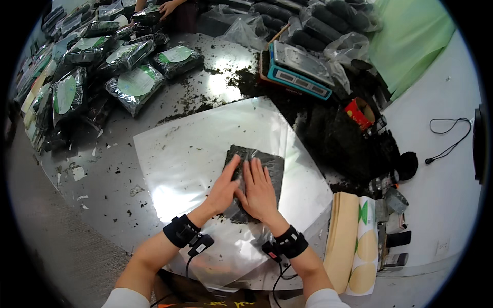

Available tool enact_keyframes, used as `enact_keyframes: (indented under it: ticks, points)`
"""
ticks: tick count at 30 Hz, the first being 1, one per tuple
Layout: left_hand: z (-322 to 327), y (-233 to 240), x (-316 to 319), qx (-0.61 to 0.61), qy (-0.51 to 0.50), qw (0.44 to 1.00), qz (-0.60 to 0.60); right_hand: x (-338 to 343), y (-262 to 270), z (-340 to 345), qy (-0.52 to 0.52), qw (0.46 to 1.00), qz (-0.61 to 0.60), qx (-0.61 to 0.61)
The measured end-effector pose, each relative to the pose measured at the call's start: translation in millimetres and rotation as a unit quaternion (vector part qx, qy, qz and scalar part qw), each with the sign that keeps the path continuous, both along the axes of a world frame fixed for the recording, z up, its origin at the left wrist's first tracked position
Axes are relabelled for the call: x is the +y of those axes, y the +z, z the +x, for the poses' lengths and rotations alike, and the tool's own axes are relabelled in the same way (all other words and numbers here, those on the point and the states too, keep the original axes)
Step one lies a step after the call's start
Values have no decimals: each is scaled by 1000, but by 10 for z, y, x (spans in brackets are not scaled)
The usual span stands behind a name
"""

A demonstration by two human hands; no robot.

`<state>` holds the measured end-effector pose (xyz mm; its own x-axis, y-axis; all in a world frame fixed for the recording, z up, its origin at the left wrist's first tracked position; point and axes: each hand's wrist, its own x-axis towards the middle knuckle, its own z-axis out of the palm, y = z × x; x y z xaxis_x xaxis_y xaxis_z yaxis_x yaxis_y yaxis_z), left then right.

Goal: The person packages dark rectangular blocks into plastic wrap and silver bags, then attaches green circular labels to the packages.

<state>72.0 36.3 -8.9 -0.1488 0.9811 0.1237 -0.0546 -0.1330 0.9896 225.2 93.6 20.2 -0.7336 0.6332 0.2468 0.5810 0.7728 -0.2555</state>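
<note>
A flat, dark square block of what looks like dried seaweed [275, 165] lies in front of me with clear film over part of it. My right hand [260, 194] rests palm down on it, fingers stretched forward. Beside it, my left hand [223, 188] is angled across the block's left side, its fingertips touching the top. Neither hand is closed around anything. Under the block spreads a large clear plastic sheet [181, 154] on the metal table [119, 184]. My hands hide the middle of the block.
Wrapped dark packages with green labels [134, 82] are piled at left, near another person's hand [168, 8]. A blue digital scale [298, 79] stands behind loose dark material [331, 142]. At right are a red container [360, 113], brown paper [341, 242] and round stickers [364, 246].
</note>
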Motion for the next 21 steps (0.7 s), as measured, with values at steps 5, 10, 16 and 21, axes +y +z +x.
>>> enact_keyframes:
  ticks: [5,10,16,21]
  points:
    - [-440,-38,-127,-250,84,963,-62,-34,49,-164,4,999,15,-50]
    - [-1990,-310,-562,550,416,720,-77,-24,-2,-138,9,999,27,-44]
    - [-2155,-369,-511,528,390,745,-117,21,28,-136,14,999,31,-39]
    - [-1759,-302,-377,521,406,742,-115,44,101,-77,33,997,-23,-61]
